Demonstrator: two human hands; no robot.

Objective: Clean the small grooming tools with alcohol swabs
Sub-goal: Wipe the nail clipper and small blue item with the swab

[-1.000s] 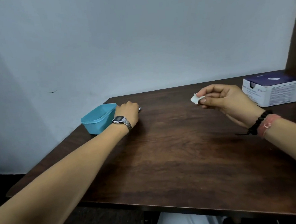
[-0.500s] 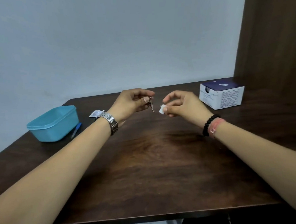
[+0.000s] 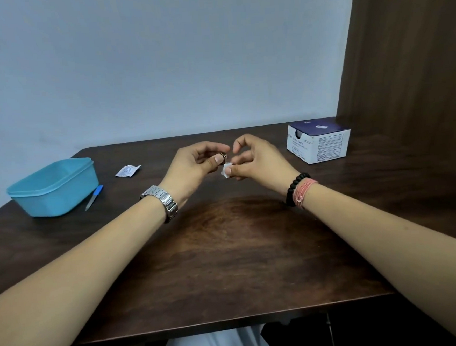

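Above the middle of the dark wooden table [image 3: 227, 254], my left hand [image 3: 194, 167] pinches a small metal grooming tool [image 3: 223, 157] between thumb and fingers; most of the tool is hidden. My right hand [image 3: 258, 160] pinches a white alcohol swab [image 3: 226, 170] and holds it against the tool's lower end. A nail file with a blue handle [image 3: 94, 197] lies on the table beside a light blue plastic tub [image 3: 55, 187] at the left.
A torn white swab wrapper [image 3: 127, 171] lies behind the file. A white and dark blue swab box [image 3: 318, 142] stands at the back right, next to a brown wooden panel [image 3: 408, 65]. A pale wall runs behind the table.
My left hand picked the metal tool up near the tub and carried it to the centre. My right hand brought the swab in until it met the tool. The view swung right.
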